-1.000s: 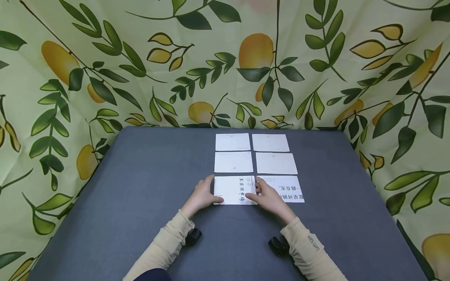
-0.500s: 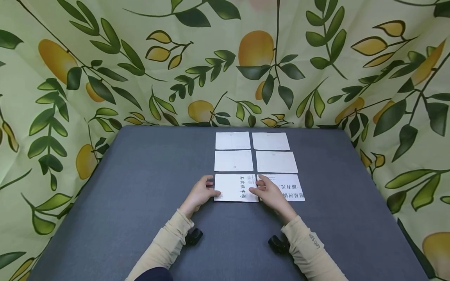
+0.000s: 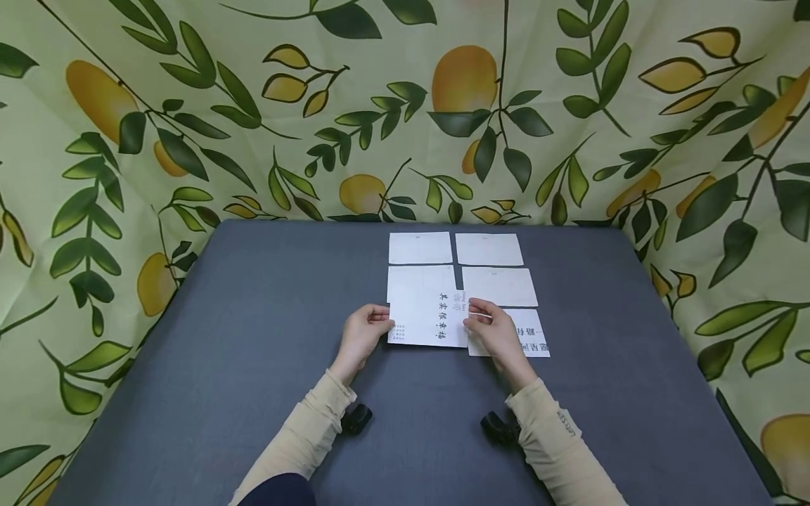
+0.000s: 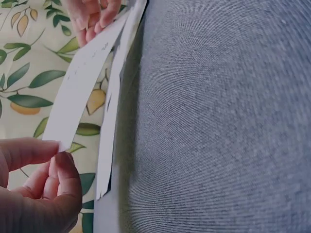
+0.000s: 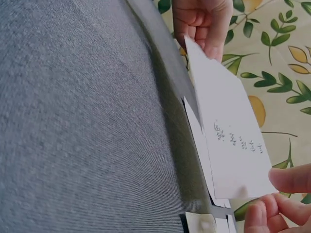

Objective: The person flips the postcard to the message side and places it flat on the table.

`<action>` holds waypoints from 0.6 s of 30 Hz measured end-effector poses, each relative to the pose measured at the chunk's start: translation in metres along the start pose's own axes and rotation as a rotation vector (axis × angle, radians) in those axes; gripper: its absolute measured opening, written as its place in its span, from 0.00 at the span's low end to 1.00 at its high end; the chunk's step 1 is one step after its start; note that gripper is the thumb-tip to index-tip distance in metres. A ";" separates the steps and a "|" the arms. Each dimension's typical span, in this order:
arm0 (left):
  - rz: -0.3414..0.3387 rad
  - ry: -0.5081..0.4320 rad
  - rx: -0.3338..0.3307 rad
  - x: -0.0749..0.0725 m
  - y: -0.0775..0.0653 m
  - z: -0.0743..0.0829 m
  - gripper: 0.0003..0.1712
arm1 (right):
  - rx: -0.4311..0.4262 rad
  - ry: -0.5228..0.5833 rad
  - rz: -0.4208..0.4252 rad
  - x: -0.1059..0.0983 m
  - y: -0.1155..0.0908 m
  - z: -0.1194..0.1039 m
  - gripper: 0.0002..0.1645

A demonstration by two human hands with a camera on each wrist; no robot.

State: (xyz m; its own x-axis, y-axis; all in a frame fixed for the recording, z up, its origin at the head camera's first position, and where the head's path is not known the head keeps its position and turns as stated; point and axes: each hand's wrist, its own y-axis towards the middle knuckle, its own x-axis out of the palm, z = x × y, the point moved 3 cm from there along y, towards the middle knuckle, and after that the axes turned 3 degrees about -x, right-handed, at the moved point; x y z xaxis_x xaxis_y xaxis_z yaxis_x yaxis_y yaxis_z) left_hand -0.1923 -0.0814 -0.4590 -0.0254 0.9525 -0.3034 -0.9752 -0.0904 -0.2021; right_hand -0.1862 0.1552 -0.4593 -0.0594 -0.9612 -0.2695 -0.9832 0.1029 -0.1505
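Note:
A white card printed with a column of dark characters is held up off the table between both hands. My left hand pinches its left edge with thumb and fingers; in the left wrist view the left thumb and fingertips close on a corner of the card. On the opposite edge my right hand pinches the card, thumb on the printed face. Under and beside the right hand lies another printed card, partly covered by that hand. In the head view the raised card overlaps the lower part of a blank-looking card.
Further white cards lie in rows behind: a far left card, a far right card and a middle right card. They rest on a grey cloth-covered table. A leaf-and-fruit patterned curtain hangs behind the table's back edge.
Both hands have lifted the left printed card off the table, and it now overlaps the blank-looking card behind it in the head view. The other cards stay in place.

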 end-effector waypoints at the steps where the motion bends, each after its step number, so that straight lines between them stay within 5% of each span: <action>1: 0.007 -0.003 0.004 0.000 0.000 0.001 0.13 | -0.005 -0.005 0.011 -0.001 0.001 0.000 0.28; 18: 0.075 -0.088 0.126 -0.008 0.001 0.018 0.04 | -0.143 0.133 0.123 -0.008 0.005 -0.015 0.11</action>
State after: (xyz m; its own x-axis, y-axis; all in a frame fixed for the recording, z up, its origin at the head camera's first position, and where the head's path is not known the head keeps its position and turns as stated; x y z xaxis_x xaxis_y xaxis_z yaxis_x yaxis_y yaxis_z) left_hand -0.1970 -0.0836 -0.4405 -0.1127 0.9669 -0.2290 -0.9895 -0.1301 -0.0624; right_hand -0.1930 0.1596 -0.4439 -0.1932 -0.9699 -0.1479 -0.9810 0.1932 0.0147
